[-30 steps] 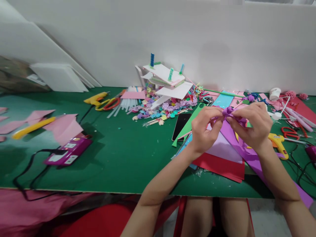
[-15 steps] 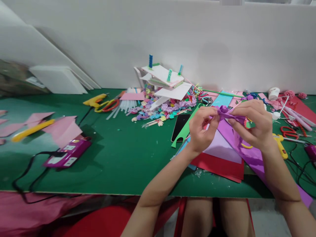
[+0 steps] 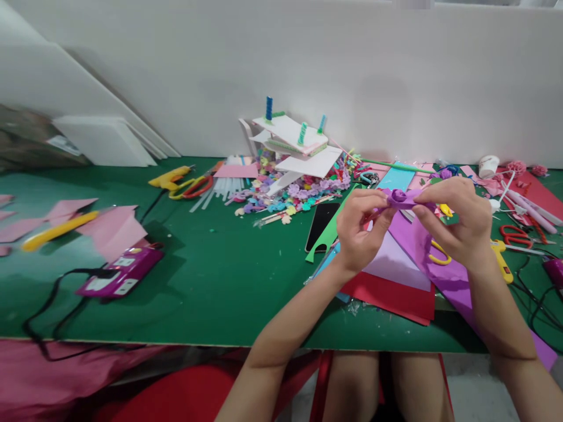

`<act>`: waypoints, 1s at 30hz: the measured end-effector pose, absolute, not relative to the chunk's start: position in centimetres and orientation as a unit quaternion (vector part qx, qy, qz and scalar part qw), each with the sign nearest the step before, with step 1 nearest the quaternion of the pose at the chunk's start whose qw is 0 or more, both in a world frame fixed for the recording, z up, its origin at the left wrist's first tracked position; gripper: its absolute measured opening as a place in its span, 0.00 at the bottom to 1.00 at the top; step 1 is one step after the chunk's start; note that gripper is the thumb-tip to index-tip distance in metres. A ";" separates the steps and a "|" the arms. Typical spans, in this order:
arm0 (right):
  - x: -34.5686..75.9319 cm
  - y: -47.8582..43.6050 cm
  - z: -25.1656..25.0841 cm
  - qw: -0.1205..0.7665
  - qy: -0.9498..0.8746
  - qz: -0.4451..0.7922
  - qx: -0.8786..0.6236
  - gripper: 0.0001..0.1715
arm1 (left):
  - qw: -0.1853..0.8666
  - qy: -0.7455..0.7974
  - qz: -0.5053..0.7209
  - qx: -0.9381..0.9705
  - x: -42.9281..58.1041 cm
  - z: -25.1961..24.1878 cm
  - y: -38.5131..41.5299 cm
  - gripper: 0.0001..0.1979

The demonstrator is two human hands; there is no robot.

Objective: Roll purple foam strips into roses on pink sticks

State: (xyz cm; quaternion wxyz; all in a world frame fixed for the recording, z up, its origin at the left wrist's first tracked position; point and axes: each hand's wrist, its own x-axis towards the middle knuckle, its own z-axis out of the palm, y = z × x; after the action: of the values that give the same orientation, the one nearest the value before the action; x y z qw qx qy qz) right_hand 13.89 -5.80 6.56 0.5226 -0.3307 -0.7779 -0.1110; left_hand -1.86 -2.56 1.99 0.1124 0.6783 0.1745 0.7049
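Note:
Between my hands is a strip of purple crepe paper [image 3: 400,200], rolled into a small rose-like coil at its left part. My left hand [image 3: 363,225] pinches the coil between thumb and fingers. With thumb and index finger, my right hand [image 3: 457,220] pinches the strip just to the right of the coil. Below them a long purple crepe paper sheet [image 3: 448,287] slants over lilac paper [image 3: 396,264] and red paper [image 3: 387,296]. A yellow scissor handle [image 3: 440,258] shows under my right hand, its other parts mostly hidden.
Left of my hands lie a black phone [image 3: 319,225] and a green cut sheet [image 3: 329,237]. Behind is a heap of coloured flower pieces [image 3: 303,190] under white boards [image 3: 308,163]. Glue guns [image 3: 169,176], red scissors [image 3: 514,235] and a purple power strip [image 3: 125,272] with cords lie around.
My right hand has shifted slightly right and its grip on the strip has changed. The purple coil looks rounder, and more of the yellow handle shows. My left hand is nearly still.

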 end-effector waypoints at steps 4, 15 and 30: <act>14.1 -5.7 6.5 0.492 -0.792 -0.145 -0.331 0.02 | 0.095 0.161 0.705 0.684 -2.0 2.1 -2.5 0.04; 13.9 -6.3 6.7 0.485 -0.802 -0.148 -0.315 0.07 | 0.097 0.143 0.714 0.679 -1.8 1.4 -2.3 0.04; 13.3 -6.4 6.2 0.575 -0.781 -0.070 -0.232 0.09 | 0.310 0.034 0.678 0.665 -2.0 2.0 -2.7 0.03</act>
State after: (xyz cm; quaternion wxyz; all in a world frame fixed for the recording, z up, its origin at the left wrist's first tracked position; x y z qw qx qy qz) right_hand 13.34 -6.40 6.23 0.5752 -0.2317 -0.7813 -0.0703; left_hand -2.02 -2.70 1.99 0.3101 0.6653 0.0340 0.6783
